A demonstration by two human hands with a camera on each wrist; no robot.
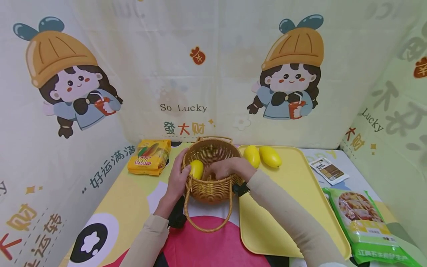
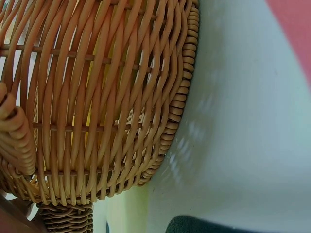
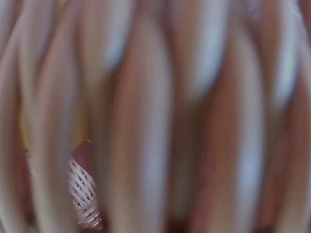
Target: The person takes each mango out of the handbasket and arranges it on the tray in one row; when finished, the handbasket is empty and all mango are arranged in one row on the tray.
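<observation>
A brown wicker basket [image 1: 209, 192] stands in the middle of the table in the head view, its front handle hanging down. My left hand [image 1: 178, 174] grips the basket's left rim, thumb over the edge beside a yellow mango [image 1: 196, 169] inside. Over the right rim, my right hand [image 1: 224, 167] reaches into the basket; its fingertips are hidden, so what they hold cannot be seen. The left wrist view shows the woven basket side [image 2: 102, 97] close up. Blurred basket strands [image 3: 141, 121] fill the right wrist view.
Right of the basket lies a yellow tray [image 1: 280, 207] with two yellow mangoes [image 1: 270, 156] at its back left. A yellow snack bag [image 1: 149, 157] sits at the back left. Beyond the tray are a small packet [image 1: 329, 171] and a green food package [image 1: 367, 226].
</observation>
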